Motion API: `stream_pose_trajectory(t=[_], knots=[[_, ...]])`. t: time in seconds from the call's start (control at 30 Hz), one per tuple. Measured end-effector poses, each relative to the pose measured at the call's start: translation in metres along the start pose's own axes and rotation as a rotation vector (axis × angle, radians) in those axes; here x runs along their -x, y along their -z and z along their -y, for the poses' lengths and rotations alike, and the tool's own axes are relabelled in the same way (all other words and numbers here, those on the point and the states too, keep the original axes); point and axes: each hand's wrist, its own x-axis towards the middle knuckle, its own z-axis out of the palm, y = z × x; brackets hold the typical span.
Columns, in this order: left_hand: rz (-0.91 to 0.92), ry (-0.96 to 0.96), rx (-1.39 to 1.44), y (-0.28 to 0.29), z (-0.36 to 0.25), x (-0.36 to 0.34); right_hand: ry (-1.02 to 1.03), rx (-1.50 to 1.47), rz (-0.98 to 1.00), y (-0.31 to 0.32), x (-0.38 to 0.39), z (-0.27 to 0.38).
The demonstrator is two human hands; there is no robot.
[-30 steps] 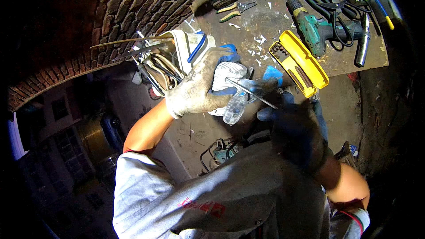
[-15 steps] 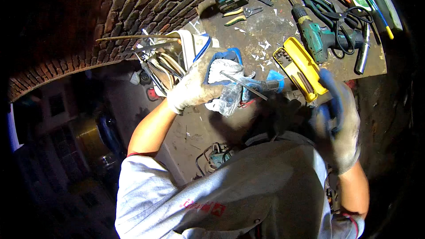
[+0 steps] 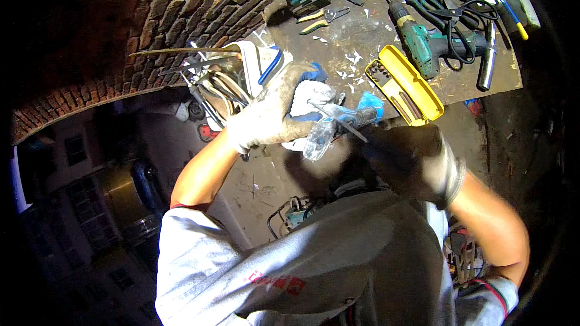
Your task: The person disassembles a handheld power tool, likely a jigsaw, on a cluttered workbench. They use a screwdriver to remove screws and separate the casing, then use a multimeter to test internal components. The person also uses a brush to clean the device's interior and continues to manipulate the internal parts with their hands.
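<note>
Head view — left hand (image 3: 269, 108), clasped white bundle (image 3: 310, 95)

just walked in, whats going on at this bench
A person in work gloves has a crumpled white bundle gripped in the left hand. A thin metal rod slants from the bundle toward the right hand, which is too shadowed to tell whether it holds the rod. Beyond the hands, an open yellow case and a teal drill lie on the worktop, among scattered white scraps.
</note>
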Motion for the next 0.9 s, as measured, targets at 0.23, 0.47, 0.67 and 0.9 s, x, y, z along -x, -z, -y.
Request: stream_pose_trajectory(t=[0.23,0.47,0.67,0.9], knots=[[-0.082,0.139,0.145,0.002,-0.003,0.002,0.101,0.386,-0.02,0.023,0.009,0.021],[-0.073,0.083,0.08,-0.002,-0.002,-0.001,-0.515,-0.896,-0.534,-0.014,0.069,-0.022],[-0.03,0.03,0.009,-0.006,-0.007,0.002,-0.403,-0.755,-0.228,-0.021,0.034,-0.003],[-0.105,0.04,0.044,-0.004,-0.004,0.003,0.2,0.657,-0.054,0.003,0.016,0.022]])
